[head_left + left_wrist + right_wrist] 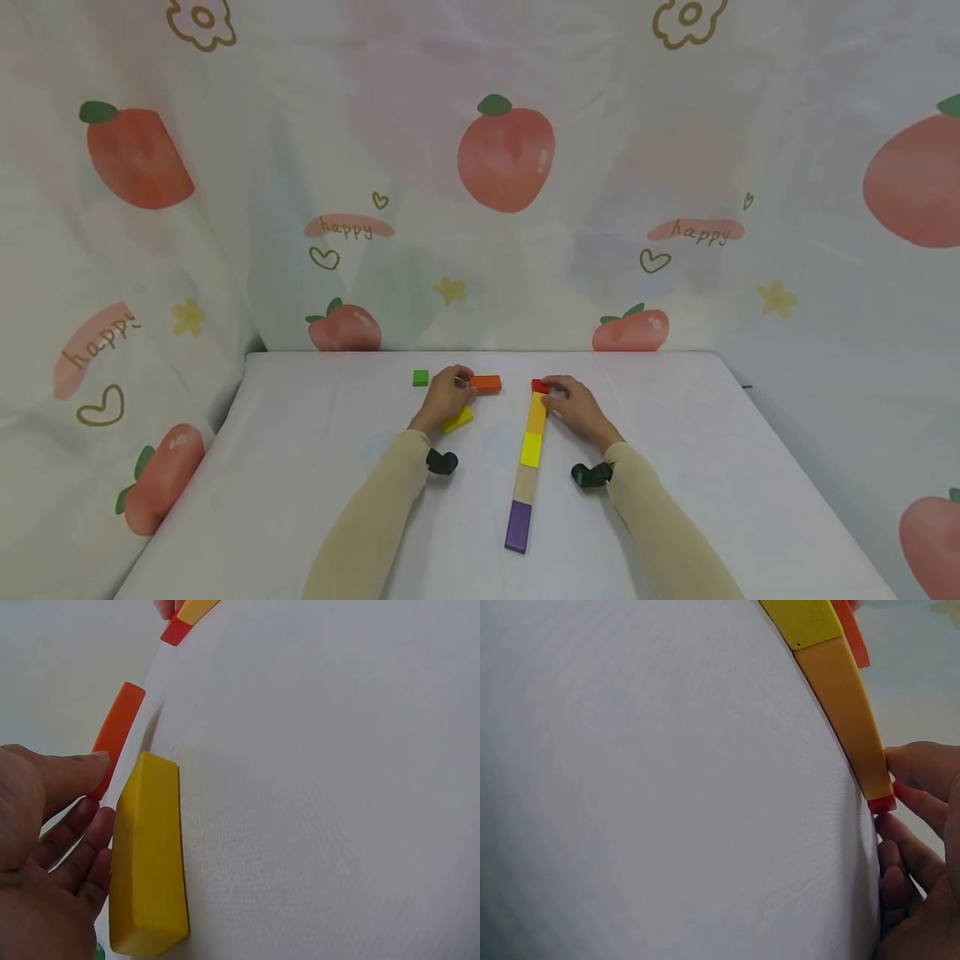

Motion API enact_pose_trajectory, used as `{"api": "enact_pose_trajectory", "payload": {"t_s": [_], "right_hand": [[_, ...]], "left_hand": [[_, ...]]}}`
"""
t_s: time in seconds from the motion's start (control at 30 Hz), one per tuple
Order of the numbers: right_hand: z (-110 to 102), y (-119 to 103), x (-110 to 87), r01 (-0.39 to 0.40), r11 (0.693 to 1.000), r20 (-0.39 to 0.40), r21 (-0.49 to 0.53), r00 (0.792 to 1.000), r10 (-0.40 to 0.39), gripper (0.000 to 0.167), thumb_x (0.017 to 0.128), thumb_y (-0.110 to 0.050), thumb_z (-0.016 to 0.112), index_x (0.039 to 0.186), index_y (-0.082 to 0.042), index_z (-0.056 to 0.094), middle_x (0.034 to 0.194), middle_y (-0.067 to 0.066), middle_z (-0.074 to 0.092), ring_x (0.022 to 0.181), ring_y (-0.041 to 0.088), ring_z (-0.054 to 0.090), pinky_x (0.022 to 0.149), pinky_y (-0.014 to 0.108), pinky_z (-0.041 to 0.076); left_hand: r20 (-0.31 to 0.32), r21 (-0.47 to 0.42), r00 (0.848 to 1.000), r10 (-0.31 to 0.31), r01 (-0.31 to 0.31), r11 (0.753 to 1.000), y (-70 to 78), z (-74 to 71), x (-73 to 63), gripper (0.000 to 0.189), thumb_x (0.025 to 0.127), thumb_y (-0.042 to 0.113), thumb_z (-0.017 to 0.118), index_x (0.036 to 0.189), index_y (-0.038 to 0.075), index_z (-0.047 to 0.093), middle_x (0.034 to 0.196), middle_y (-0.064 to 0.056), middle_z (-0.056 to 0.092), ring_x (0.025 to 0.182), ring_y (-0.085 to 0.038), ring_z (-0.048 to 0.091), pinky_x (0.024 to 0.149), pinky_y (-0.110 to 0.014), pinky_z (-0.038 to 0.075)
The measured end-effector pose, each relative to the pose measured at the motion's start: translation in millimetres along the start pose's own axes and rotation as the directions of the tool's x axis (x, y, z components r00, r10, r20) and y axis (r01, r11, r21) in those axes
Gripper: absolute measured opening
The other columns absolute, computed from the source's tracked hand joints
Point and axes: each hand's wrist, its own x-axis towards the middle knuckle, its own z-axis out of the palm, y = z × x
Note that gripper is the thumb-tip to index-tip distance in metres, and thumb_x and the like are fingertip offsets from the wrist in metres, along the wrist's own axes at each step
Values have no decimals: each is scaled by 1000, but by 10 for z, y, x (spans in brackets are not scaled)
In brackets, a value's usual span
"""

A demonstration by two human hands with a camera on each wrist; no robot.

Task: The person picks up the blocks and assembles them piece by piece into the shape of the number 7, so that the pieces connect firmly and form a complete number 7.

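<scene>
My left hand (447, 398) pinches an orange block (486, 383) between thumb and fingers. In the left wrist view the block stands out past the thumb, with a shadow beside it. A loose yellow block (154, 859) lies on the cloth right beside that hand. Blocks form a straight row: purple (518, 525) nearest me, then a tan block (525, 483), a yellow one (531, 450), a light-orange one (537, 412) and a red block (537, 386) at the far end. My right hand (581, 408) holds the red block by its end, thumb near the light-orange block.
A green block (421, 378) lies left of my left hand. The white cloth-covered table (300, 467) ends at a patterned curtain (420, 275) behind. A dark wrist camera (442, 462) is strapped on each wrist.
</scene>
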Motion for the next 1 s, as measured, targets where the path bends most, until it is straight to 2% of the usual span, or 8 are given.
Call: {"api": "enact_pose_trajectory", "payload": {"t_s": [0.3,0.6,1.0], "right_hand": [[4,21,24,3,1000,4,-15,1000,-3,46,95,-25,63,138,-13,54,144,14,50,133,35,43,115,54,33],[18,22,18,16,999,-3,-34,1000,-16,46,95,-25,63,138,-13,54,144,15,50,132,36,44,114,55,33],[29,28,23,5,999,-15,-32,1000,-6,45,94,-25,64,137,-15,55,144,12,51,133,34,44,114,54,34]], "left_hand": [[20,-7,1000,1,0,1000,82,73,-4,30,90,16,71,119,10,63,116,-7,62,106,-21,59,99,-38,50],[31,-35,999,-27,28,999,168,163,13,30,89,14,72,118,13,63,117,-6,62,107,-22,60,99,-39,52],[11,-9,1000,7,-7,1000,210,319,63,30,88,9,72,116,10,64,113,-7,64,101,-20,60,96,-37,52]]}}
